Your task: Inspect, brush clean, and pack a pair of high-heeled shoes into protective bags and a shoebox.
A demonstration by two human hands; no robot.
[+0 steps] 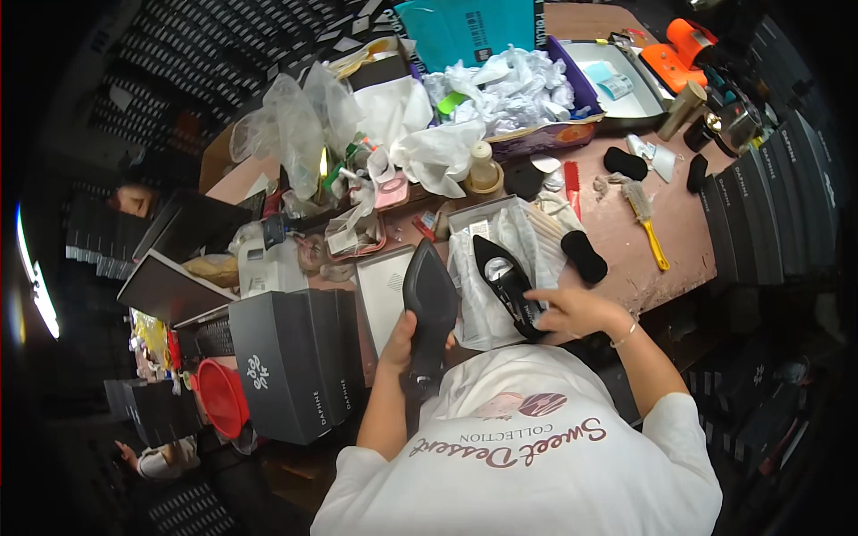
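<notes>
A black pointed-toe shoe [431, 284] stands upright with its dark sole in view, and my left hand [399, 347] is closed around its side. The heel end comes down close to my white shirt. To its right lies an open shoe box [463, 216] lined with white tissue paper [464, 288]. On that paper rests a second black pointed shoe [506, 275], its shiny insole facing up. My right hand [579, 313] is over the heel part of this shoe, index finger stretched out; it seems to touch the shoe, and I see nothing held in it.
Dark shoe boxes [290, 366] stand at the left, more [760, 196] at the right. A purple box [545, 138] of crumpled paper sits at the back. A yellow-handled brush [648, 228], a black sponge [584, 257], a red brush [572, 188] and a bottle [483, 170] lie about.
</notes>
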